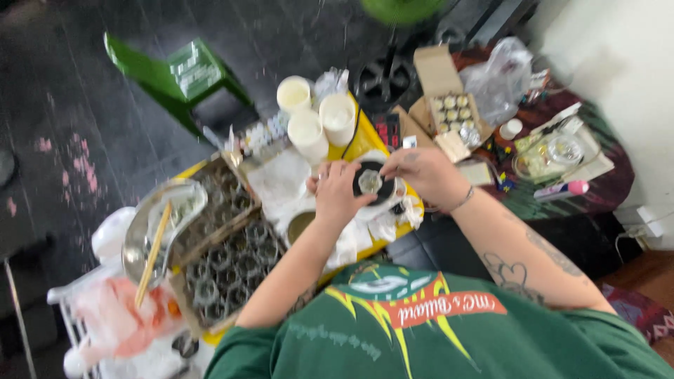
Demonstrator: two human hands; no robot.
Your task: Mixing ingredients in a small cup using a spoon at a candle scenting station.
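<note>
My left hand point(337, 193) is cupped narrow against the near-left edge of a black round disc point(372, 182), fingers curled on its rim. My right hand point(425, 175) closes over the disc from the 2 o'clock side, fingertips pinched at a small clear glass cup point(369, 181) sitting on the disc's middle; frame is blurred, so I cannot tell which fingers actually touch the glass. Disc and cup sit on a yellow table point(365, 140) over crumpled white paper point(281, 182). At 12 o'clock of the hands: three white tubs point(309, 116) standing together. At 2 o'clock: an open cardboard box point(449, 105) with small round jars. At 8 o'clock: trays of empty glass cups point(232, 267), then a metal bowl point(151, 224) with wooden chopsticks point(153, 256) across it. Green stool point(182, 74) at 10 o'clock, well apart.
</note>
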